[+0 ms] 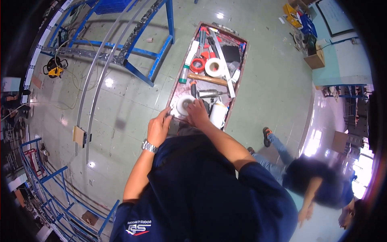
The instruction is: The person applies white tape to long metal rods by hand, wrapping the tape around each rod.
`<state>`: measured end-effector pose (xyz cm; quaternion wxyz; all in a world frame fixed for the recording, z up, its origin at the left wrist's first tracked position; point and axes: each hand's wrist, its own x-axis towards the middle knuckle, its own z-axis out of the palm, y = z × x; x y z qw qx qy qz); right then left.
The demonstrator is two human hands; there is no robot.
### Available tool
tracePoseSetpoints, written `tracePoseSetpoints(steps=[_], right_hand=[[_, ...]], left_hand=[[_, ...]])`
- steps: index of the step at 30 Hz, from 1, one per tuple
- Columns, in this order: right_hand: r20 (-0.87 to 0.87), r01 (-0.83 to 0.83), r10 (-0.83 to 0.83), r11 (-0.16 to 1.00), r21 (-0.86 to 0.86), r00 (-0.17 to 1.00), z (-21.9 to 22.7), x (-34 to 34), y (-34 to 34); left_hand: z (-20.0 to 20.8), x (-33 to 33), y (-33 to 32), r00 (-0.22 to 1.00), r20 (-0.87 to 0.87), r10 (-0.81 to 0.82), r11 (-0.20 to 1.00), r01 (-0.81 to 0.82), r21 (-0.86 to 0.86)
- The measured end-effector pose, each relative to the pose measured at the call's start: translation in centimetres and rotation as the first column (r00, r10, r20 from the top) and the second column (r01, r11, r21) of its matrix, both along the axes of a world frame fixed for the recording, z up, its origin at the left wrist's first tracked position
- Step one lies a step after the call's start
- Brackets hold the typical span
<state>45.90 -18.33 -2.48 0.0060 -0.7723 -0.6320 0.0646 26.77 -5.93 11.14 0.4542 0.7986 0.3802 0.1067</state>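
A long red-brown tool tray (pixel 172 96) extends away from my body, filled with tools and tape. My right hand (pixel 197 114) is over its near end, with bent fingers gripping a roll of white tape (pixel 180 108) at the core. At the tray's near left corner is my left hand (pixel 159 126), its fingers stretched toward the rim and apart, holding nothing. Just beyond the hands lie an orange-tipped screwdriver (pixel 193 89) and a grey metal power tool (pixel 207 94). A white cylinder (pixel 218 115) stands beside my right hand.
Farther up the tray lie a wooden handle (pixel 209 79), a red tape roll (pixel 197 65), another white roll (pixel 214 67) and a long metal strip (pixel 224 64). Blue metal stands (pixel 151 54) and long metal strips (pixel 92 84) are on the left. Another person (pixel 310 181) is at the right.
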Motion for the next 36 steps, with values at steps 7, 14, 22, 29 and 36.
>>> tracePoseSetpoints(steps=[7,14,22,29,36], right_hand=[[0.019,-0.036,0.037,0.999,-0.04,0.999,-2.8,-0.8,-0.6],[-0.613,0.246,-0.1,0.956,0.158,0.784,1.3,-2.8,2.3],[-0.487,0.359,0.141,0.847,-0.391,-0.862,10.7,-6.6,7.1],[-0.63,0.225,-0.146,0.853,-0.471,-0.763,8.2,-5.3,1.9],[-0.64,0.678,-0.576,0.726,-0.115,0.508,-2.4,0.2,-1.8]], left_hand=[[-0.3,-3.6,-0.2,0.999,-0.004,0.054,0.998,-0.054,-0.043],[-0.4,-2.0,-0.5,0.971,0.133,0.199,0.93,-0.145,-0.337],[-0.4,4.3,-0.6,0.964,0.141,-0.223,0.922,0.162,0.352],[-7.4,-1.0,2.1,0.987,-0.159,-0.028,0.953,0.074,0.294],[-12.9,-13.4,-0.2,0.93,-0.238,0.28,0.906,-0.338,-0.256]])
